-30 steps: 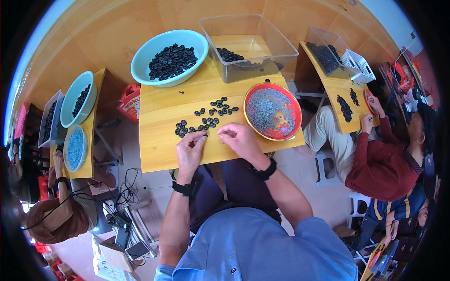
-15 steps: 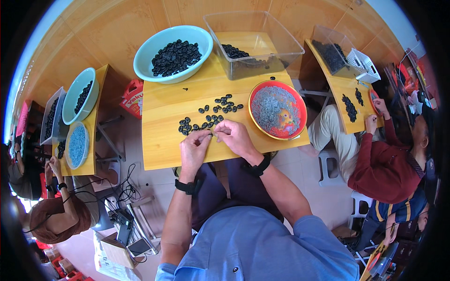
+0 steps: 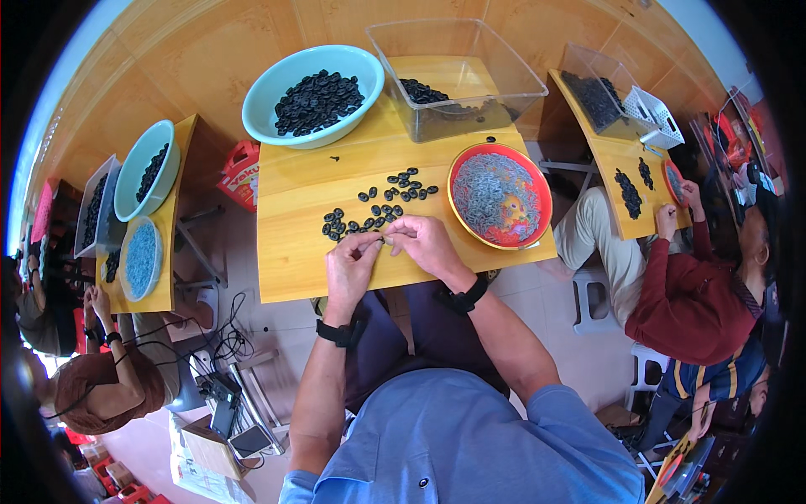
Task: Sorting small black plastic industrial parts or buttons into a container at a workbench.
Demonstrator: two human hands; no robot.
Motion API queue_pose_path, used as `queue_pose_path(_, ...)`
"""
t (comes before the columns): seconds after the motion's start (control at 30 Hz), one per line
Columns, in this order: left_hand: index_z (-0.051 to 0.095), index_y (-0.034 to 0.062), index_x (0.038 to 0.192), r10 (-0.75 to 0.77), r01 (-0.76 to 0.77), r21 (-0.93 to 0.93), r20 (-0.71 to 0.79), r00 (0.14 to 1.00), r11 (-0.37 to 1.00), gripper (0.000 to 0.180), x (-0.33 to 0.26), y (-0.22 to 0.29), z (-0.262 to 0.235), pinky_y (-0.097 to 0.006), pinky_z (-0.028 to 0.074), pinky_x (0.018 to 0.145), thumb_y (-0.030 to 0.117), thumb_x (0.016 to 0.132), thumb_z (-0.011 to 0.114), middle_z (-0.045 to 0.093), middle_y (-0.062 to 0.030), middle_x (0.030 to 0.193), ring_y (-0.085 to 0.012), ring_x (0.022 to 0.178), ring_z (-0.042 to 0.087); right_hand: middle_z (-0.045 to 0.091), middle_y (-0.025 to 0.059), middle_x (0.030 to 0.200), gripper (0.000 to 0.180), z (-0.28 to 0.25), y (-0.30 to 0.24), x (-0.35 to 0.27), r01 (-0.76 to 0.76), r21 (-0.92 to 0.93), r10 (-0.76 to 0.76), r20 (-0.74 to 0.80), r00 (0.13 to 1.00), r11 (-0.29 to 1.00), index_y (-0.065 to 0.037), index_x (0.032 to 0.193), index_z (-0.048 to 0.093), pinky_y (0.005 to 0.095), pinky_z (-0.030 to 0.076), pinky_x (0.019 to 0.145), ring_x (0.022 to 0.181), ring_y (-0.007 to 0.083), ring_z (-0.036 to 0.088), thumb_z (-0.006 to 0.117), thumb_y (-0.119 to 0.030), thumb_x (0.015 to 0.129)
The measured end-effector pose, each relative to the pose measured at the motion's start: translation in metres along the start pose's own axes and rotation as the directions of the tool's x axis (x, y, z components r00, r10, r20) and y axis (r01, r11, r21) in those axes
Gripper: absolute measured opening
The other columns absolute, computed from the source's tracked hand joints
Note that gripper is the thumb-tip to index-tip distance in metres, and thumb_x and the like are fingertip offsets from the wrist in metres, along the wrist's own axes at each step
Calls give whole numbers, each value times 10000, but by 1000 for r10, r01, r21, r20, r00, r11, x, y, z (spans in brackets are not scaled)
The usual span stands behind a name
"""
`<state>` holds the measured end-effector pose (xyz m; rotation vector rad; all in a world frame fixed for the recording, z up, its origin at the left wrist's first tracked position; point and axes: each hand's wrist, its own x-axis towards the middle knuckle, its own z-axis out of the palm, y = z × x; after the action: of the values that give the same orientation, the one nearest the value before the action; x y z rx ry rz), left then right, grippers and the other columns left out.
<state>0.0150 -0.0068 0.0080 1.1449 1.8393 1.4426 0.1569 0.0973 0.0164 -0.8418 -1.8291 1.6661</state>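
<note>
The left hand (image 3: pixel 348 263) is pinching a small dark piece (image 3: pixel 384 239); the right hand (image 3: pixel 426 245) is holding its fingertips together beside it.

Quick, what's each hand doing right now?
Left hand: closed, fingertips pinching what looks like a small dark piece.
Right hand: closed, fingertips at that piece; whether it grips anything cannot be told.

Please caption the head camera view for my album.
Left hand and right hand, close together near black pieces and a red bowl.
</note>
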Motion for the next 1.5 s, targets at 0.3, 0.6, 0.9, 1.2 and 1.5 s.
queue_pose_path(0.3,741,-9,1003,-9,8,-44,-14,1000,999,131,0,-5,3,-206,460,637,46,885,729,663,24,790,-32,697,539,714,68,853,80,-2,-2,-2,5,28,-6,13,1000,1000,59,951,674,239,534,690,747,119,701,663,-3,902)
queue_pose_path(0.6,738,-11,999,-30,30,-28,-15,999,999,130,-1,1,0,-205,454,624,63,893,728,664,19,777,-33,687,536,699,57,786,64,0,-4,-2,26,-48,-25,8,1000,999,51,921,669,243,523,649,703,110,686,669,-4,888)
queue_pose_path(0.9,733,-24,994,-29,29,-13,-24,999,1000,144,-2,0,-1,-224,479,621,73,887,739,701,-22,773,-49,684,570,673,52,696,88,2,-8,-3,55,-147,-55,-1,998,988,42,886,685,246,478,556,607,87,636,681,-46,886)
queue_pose_path(1.2,730,-28,986,-24,23,-36,-9,1000,999,130,-1,-5,0,-225,487,635,57,888,734,705,-29,791,-52,704,587,679,85,676,111,4,-9,-3,58,-167,-59,-1,998,984,36,861,683,267,490,528,568,111,644,671,-73,880)
queue_pose_path(1.5,711,-33,1021,-97,80,-312,-41,994,947,121,2,-13,2,-208,503,696,3,907,699,710,-26,862,-57,754,622,711,116,757,138,-9,-5,5,55,-91,-62,-79,995,994,29,963,679,282,517,570,627,154,687,672,-80,878)
